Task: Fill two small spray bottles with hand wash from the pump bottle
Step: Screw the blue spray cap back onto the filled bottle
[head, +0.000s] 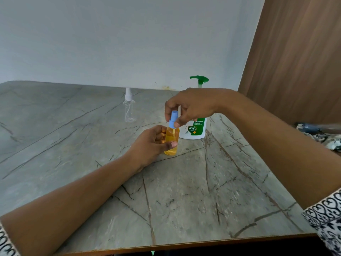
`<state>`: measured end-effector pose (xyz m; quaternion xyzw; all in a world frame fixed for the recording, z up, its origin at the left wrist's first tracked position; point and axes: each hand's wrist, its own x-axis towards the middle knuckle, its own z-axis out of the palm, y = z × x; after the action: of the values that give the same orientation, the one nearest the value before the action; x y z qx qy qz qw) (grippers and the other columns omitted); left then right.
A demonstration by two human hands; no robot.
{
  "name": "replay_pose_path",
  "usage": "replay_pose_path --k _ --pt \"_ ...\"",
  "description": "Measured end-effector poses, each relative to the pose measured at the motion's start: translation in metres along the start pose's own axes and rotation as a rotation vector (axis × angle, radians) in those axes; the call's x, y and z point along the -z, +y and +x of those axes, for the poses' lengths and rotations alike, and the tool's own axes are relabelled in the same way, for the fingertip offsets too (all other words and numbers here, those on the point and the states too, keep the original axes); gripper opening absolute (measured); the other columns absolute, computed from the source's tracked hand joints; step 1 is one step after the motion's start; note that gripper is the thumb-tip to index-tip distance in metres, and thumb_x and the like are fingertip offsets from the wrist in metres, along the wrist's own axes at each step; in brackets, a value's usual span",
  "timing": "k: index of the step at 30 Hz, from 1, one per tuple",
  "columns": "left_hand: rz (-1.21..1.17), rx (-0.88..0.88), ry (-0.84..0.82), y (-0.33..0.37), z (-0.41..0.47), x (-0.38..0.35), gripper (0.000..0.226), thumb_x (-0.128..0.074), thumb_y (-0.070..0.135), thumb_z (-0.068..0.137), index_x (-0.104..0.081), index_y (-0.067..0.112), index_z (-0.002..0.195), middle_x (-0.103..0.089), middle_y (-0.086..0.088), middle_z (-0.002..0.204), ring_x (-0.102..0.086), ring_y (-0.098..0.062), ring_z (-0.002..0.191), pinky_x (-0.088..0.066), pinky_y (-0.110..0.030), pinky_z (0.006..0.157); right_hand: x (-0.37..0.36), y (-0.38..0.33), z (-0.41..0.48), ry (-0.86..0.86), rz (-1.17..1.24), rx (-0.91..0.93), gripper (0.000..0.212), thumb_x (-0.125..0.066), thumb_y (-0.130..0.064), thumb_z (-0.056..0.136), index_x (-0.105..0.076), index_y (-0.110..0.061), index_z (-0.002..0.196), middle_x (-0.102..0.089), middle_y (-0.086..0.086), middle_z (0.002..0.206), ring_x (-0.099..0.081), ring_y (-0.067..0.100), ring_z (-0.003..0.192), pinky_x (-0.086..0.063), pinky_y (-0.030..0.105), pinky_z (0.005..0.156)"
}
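Head view. Near the middle of the grey veined stone tabletop (184, 200), a small clear plastic spray bottle full of amber liquid (172, 143), upright. Gripped round its body by the left hand (151, 145), thumb across the front. Pinched at its light-blue spray cap (173, 119) from above by thumb and fingers of the right hand (191, 106). Just behind, partly hidden by that hand, a white pump bottle with green pump head (200, 129). Farther left and well apart, an empty clear spray bottle with white cap (129, 109), upright. At the bottom right corner, a black-and-white patterned sleeve (324, 215).
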<state>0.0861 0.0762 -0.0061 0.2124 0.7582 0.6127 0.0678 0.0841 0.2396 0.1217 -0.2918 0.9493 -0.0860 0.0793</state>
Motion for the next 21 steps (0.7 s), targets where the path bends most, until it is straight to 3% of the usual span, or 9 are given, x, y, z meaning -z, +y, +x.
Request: replay_pose_path --k 2,6,8,10,13,16,21 --pt "0.000 0.001 -0.003 0.000 0.000 0.000 0.033 -0.072 0.012 0.078 -0.060 0.013 0.109 -0.071 -0.005 0.102 -0.067 -0.021 0.096 -0.051 -0.042 0.092 -0.004 -0.002 0.006 0.072 -0.078 -0.039 0.021 -0.066 -0.039 0.084 -0.063 -0.018 0.088 -0.065 -0.009 0.075 -0.060 -0.001 0.057 -0.044 0.016 0.056" --pt "-0.019 -0.001 -0.003 -0.001 -0.001 0.000 0.030 -0.071 0.010 0.079 -0.060 0.011 0.107 -0.071 -0.006 0.101 -0.067 -0.022 0.096 -0.050 -0.041 0.093 -0.018 -0.008 0.016 0.225 -0.341 -0.206 0.056 -0.047 -0.064 0.085 -0.057 -0.015 0.058 -0.057 -0.006 0.052 -0.054 0.009 0.050 -0.036 0.023 0.054" --pt "-0.031 -0.003 0.000 -0.001 -0.001 0.000 0.029 -0.071 0.010 0.079 -0.061 0.011 0.106 -0.071 -0.007 0.100 -0.067 -0.024 0.096 -0.050 -0.042 0.093 -0.019 -0.008 0.016 0.289 -0.331 -0.244 0.065 -0.039 -0.073 0.081 -0.059 -0.015 0.061 -0.058 -0.005 0.054 -0.054 0.008 0.048 -0.036 0.023 0.053" --pt "-0.032 -0.001 -0.003 -0.002 0.000 0.000 0.030 -0.071 0.009 0.079 -0.060 0.011 0.107 -0.071 -0.007 0.101 -0.067 -0.023 0.096 -0.051 -0.040 0.092 -0.013 -0.004 0.008 0.204 -0.130 -0.209 0.056 -0.046 -0.069 0.081 -0.065 -0.016 0.085 -0.067 -0.005 0.073 -0.062 0.007 0.055 -0.042 0.020 0.053" --pt "-0.027 0.001 0.000 -0.002 0.000 0.000 0.030 -0.071 0.009 0.079 -0.060 0.013 0.107 -0.071 -0.005 0.101 -0.067 -0.021 0.095 -0.051 -0.040 0.091 -0.008 0.005 -0.004 0.020 0.097 -0.072 0.031 -0.067 -0.037 0.084 -0.060 -0.021 0.109 -0.066 -0.006 0.095 -0.064 0.004 0.067 -0.046 0.014 0.052" --pt "-0.030 0.003 0.014 -0.002 0.001 0.000 0.028 -0.072 0.008 0.078 -0.061 0.014 0.103 -0.072 -0.006 0.098 -0.067 -0.023 0.094 -0.051 -0.042 0.091 -0.015 0.010 -0.002 0.084 0.142 -0.025 0.022 -0.071 -0.026 0.082 -0.063 -0.016 0.099 -0.069 -0.005 0.081 -0.064 0.004 0.063 -0.049 0.017 0.054" --pt "-0.023 -0.002 0.021 -0.002 0.000 -0.001 0.036 -0.074 0.008 0.076 -0.061 0.008 0.110 -0.071 -0.009 0.101 -0.067 -0.026 0.097 -0.050 -0.047 0.092 -0.029 0.006 0.007 0.246 0.096 -0.076 0.026 -0.074 -0.036 0.078 -0.057 -0.017 0.074 -0.064 -0.007 0.062 -0.060 -0.001 0.051 -0.045 0.010 0.048"
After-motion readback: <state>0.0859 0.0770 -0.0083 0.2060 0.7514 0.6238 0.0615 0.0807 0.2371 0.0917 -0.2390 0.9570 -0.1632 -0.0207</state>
